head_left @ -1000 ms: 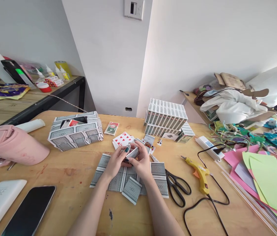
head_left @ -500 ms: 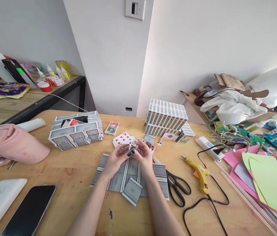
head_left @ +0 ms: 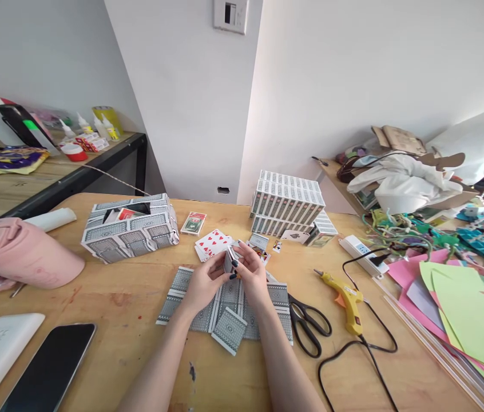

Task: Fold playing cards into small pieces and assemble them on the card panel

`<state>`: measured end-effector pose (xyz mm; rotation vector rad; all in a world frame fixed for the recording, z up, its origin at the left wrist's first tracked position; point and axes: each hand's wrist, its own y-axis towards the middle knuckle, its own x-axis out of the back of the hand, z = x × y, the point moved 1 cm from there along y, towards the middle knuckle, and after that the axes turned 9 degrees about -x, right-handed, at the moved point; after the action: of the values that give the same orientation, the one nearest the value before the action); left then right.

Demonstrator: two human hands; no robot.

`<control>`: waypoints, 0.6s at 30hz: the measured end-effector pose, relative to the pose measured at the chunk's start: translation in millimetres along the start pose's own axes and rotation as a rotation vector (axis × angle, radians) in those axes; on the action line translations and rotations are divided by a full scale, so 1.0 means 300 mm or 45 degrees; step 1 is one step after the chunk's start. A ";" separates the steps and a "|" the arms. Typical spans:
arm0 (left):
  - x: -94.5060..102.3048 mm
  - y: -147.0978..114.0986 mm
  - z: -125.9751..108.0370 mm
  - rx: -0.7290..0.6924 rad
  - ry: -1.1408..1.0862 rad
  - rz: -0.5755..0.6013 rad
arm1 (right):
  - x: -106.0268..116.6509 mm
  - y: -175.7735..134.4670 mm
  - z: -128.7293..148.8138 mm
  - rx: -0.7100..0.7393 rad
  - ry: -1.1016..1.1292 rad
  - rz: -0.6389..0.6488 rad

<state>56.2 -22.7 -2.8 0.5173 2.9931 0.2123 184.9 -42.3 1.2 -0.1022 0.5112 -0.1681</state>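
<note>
Between my left hand (head_left: 207, 281) and my right hand (head_left: 253, 272) is a playing card (head_left: 228, 261), held upright on edge and seen nearly side-on. The fingers of both hands are closed on it and hide part of it. Below them lies a panel of grey-backed cards (head_left: 201, 318) joined edge to edge, with a loose folded card (head_left: 230, 331) on its front. Face-up heart cards (head_left: 214, 243) lie just beyond my left fingers. Past my right fingers are a grey-backed card (head_left: 259, 240) and a partly covered face card.
A box covered in cards (head_left: 130, 232) stands left, a card pack (head_left: 193, 223) beside it. Stacked card boxes (head_left: 287, 197) are at the back. Black scissors (head_left: 310, 326), a yellow glue gun (head_left: 347, 303) with its cord, and a power strip (head_left: 362, 254) lie right; a phone (head_left: 48, 366) lies left.
The card in my hands has been turned, and its grey patterned side now shows more. My fingers have shifted on it. The whole view has moved slightly.
</note>
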 end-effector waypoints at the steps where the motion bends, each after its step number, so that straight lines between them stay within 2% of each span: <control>1: -0.002 -0.001 0.002 -0.008 0.000 -0.007 | -0.001 -0.003 0.002 -0.015 0.016 0.018; 6: -0.003 -0.005 0.009 -0.131 0.182 -0.084 | -0.002 -0.001 -0.007 -0.089 0.031 0.009; 13: -0.001 -0.010 0.002 -0.380 0.535 -0.166 | -0.002 0.014 -0.019 0.018 -0.349 -0.022; 18: 0.004 -0.015 -0.004 -0.426 0.589 -0.179 | 0.000 0.008 -0.013 -0.001 -0.392 0.005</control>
<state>53.5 -26.6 -2.5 0.2444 3.2990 0.9157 183.5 -40.2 -2.5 -0.1251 0.2045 -0.1452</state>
